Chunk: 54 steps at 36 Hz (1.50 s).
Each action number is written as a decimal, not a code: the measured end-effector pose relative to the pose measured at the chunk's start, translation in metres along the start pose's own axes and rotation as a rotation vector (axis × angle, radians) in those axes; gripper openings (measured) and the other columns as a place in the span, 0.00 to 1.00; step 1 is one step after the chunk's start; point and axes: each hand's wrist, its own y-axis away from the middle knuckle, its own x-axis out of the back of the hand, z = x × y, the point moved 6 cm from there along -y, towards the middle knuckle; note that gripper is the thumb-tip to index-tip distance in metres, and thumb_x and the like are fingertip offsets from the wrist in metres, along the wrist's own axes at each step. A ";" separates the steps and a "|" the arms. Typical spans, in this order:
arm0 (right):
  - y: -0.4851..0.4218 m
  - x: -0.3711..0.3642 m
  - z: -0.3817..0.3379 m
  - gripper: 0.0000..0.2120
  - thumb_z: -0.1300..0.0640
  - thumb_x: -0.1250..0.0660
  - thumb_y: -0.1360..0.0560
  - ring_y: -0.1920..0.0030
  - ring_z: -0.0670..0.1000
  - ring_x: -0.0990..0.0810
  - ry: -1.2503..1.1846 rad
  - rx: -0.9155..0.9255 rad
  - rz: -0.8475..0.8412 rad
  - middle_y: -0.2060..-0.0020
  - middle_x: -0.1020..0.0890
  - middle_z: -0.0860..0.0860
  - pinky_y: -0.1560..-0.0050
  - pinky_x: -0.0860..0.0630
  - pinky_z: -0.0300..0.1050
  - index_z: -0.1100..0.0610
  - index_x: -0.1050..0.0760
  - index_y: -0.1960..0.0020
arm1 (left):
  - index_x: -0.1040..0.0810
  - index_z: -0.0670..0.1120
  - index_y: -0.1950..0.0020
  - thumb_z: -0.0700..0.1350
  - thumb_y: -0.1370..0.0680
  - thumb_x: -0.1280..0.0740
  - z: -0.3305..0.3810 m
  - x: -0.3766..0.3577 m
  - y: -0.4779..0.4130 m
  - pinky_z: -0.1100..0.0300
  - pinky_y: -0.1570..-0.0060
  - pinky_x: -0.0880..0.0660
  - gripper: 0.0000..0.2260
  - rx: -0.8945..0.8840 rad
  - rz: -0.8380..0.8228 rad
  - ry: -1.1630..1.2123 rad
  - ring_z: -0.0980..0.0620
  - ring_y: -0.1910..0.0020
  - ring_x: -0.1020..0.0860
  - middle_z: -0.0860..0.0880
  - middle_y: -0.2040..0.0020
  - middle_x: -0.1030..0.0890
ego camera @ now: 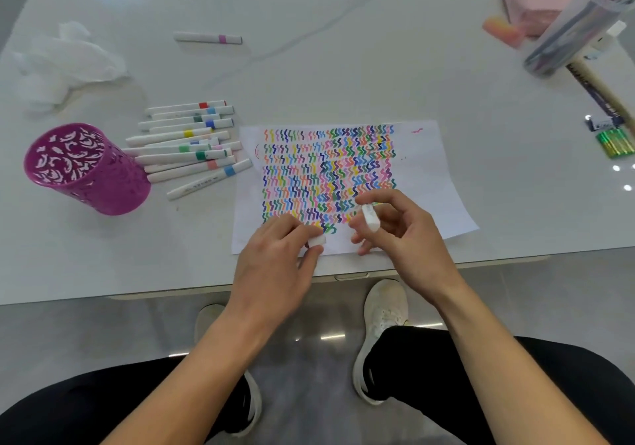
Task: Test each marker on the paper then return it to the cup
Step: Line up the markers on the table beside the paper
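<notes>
1. Holding a small white plastic marker part [316, 240] between thumb and curled fingers, the left hand [275, 266] sits at the lower centre of the head view, over the near edge of the white paper sheet [429, 169].
2. Just to its right, the right hand [409, 238] pinches a short white plastic tube [370, 218] with thumb and forefinger; its other fingers are loosely curled.
3. These two white pieces are close together but apart. I cannot tell which is the cap and which the barrel.
4. Rows of many-coloured squiggles cover most of the sheet, which lies at the centre of the frame on the glossy white table [343, 77].
5. At the left of the frame stands the purple perforated metal cup [86, 169], with no marker visible inside.
6. Between cup and paper lies a loose pile of white markers with coloured bands [189, 142], flat on the table.
7. A single white marker with a pink band [208, 38] lies apart, higher up, left of centre.
8. A crumpled white tissue [62, 60] is at the upper left, and a clear plastic holder of pens [577, 25] is at the upper right.
</notes>
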 end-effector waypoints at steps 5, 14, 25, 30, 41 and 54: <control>0.005 -0.004 0.005 0.04 0.54 0.30 0.18 0.66 0.53 0.19 0.061 0.009 0.030 0.63 0.16 0.54 0.66 0.24 0.46 0.55 0.21 0.48 | 0.15 0.48 0.47 0.43 0.26 0.24 0.002 -0.004 0.001 0.60 0.54 0.27 0.08 0.004 0.008 -0.005 0.51 0.54 0.23 0.52 0.55 0.20; 0.007 -0.010 0.014 0.08 0.56 0.26 0.26 0.70 0.54 0.21 0.061 0.026 0.136 0.68 0.17 0.55 0.70 0.25 0.45 0.52 0.25 0.56 | 0.16 0.46 0.49 0.42 0.26 0.25 0.005 -0.009 0.001 0.49 0.54 0.24 0.07 -0.029 0.056 -0.035 0.46 0.54 0.23 0.50 0.55 0.20; 0.004 -0.011 0.018 0.11 0.54 0.25 0.28 0.66 0.60 0.19 0.185 0.059 0.199 0.67 0.18 0.53 0.68 0.22 0.61 0.48 0.28 0.62 | 0.16 0.47 0.49 0.44 0.26 0.24 0.002 -0.010 0.000 0.55 0.52 0.25 0.07 0.027 0.032 -0.021 0.49 0.53 0.24 0.52 0.55 0.20; 0.004 -0.012 0.019 0.10 0.52 0.27 0.30 0.67 0.59 0.18 0.202 0.049 0.203 0.66 0.16 0.52 0.67 0.21 0.61 0.47 0.28 0.61 | 0.16 0.47 0.49 0.45 0.26 0.24 0.002 -0.011 0.000 0.58 0.51 0.26 0.07 0.052 0.013 -0.023 0.51 0.52 0.25 0.53 0.55 0.20; 0.000 -0.010 0.022 0.12 0.57 0.24 0.28 0.66 0.58 0.19 0.211 0.032 0.214 0.68 0.19 0.51 0.68 0.21 0.62 0.52 0.28 0.62 | 0.17 0.46 0.50 0.44 0.26 0.24 0.000 -0.013 -0.001 0.59 0.50 0.28 0.06 0.077 0.004 -0.026 0.49 0.51 0.24 0.52 0.54 0.19; 0.002 -0.010 0.021 0.12 0.57 0.25 0.32 0.71 0.47 0.25 0.215 0.022 0.249 0.70 0.21 0.50 0.70 0.29 0.43 0.55 0.29 0.63 | 0.17 0.46 0.50 0.45 0.26 0.25 0.001 -0.014 -0.002 0.58 0.53 0.28 0.06 0.127 -0.018 -0.070 0.48 0.51 0.25 0.51 0.54 0.20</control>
